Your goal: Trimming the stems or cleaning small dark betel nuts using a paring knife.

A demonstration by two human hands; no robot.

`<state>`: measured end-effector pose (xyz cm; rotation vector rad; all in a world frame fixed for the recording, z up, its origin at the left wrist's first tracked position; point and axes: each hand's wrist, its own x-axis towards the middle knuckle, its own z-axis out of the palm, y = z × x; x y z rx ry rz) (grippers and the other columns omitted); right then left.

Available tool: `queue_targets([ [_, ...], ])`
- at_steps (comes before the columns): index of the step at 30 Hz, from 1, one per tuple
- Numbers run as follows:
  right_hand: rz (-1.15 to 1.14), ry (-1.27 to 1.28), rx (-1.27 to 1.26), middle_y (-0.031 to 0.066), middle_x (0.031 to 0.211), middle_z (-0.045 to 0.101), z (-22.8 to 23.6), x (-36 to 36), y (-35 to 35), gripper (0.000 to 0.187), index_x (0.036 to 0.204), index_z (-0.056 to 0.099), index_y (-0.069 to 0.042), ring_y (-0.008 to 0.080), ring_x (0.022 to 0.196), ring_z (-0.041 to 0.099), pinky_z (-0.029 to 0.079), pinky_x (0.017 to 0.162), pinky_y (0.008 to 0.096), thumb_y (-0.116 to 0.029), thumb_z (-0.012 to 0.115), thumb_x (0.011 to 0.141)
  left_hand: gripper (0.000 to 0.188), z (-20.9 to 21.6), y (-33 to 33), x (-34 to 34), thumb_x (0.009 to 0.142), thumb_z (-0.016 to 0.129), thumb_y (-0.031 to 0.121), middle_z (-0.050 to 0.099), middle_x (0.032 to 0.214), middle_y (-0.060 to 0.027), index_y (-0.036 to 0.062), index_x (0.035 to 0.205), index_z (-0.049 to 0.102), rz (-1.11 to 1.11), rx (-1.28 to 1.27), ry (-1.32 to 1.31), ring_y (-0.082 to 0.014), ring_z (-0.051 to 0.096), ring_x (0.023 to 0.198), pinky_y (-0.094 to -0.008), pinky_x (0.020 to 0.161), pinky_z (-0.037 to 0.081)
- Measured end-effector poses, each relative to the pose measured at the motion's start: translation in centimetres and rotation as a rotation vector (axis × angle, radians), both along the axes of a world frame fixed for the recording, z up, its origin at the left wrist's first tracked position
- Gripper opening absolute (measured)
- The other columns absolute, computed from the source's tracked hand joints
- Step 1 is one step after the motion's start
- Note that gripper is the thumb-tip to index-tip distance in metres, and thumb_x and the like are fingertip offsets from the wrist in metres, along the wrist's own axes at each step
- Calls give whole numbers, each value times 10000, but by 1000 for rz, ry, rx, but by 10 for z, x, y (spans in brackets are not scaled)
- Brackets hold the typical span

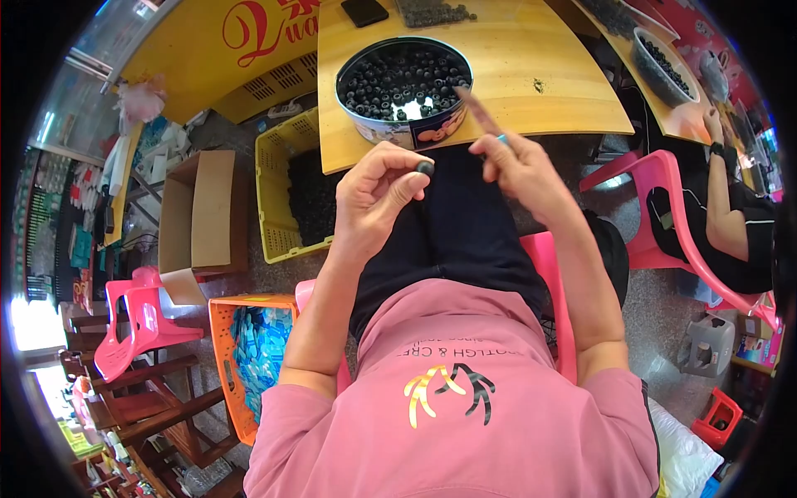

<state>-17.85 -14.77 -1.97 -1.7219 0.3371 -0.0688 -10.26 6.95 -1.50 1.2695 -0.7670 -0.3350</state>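
**Ana:** Head view first: what is nearest the camera?

**Ben:** A pink shirt and black trousers, with both forearms coming up from the lower edge. The left hand (375, 195) is curled shut, and a small dark cap (425, 168) is pinched at the tip between its thumb and forefinger. The cap sits right at the fingertips, clear of the palm, over the lap.

**Ana:** And the other hand?

**Ben:** The right hand (519, 162) is just beside it, apart from the cap. Its forefinger sticks out straight toward the table while the other fingers fold around a small blue piece (501, 139). Only a sliver of that piece shows, so I cannot tell its shape.

**Ana:** What lies past the hands?

**Ben:** A round tin (404, 87) full of small black pieces stands at the near edge of a wooden table (540, 58), just above both hands. Farther back on the table there is a loose heap of the same black pieces (432, 12) and a dark phone (364, 11).

**Ana:** Anything off to the sides?

**Ben:** On the person's left, a yellow crate (278, 166) on the floor, an open cardboard box (203, 207), and an orange crate of blue pieces (249, 357). On the right, another person (730, 216) sits on a pink chair at a second table.
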Motion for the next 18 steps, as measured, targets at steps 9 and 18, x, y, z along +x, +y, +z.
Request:
queue_targets([
  [9, 238, -265, -218, 15, 706, 589, 36, -22, 31, 238, 1040, 645, -9, 79, 643, 542, 421, 581, 230, -222, 560, 977, 179, 3, -12, -8, 908, 633, 37, 668, 906, -97, -44, 1065, 606, 53, -30, 122, -150, 641, 769, -261, 712, 505],
  [18, 190, -370, -294, 56, 726, 611, 33, -23, 33, 223, 1086, 637, -8, 109, 638, 572, 458, 593, 251, -184, 574, 965, 143, 5, -14, -6, 909, 610, -19, 603, 982, -60, -34, 1049, 586, 11, -8, 115, -100, 594, 792, -225, 700, 501],
])
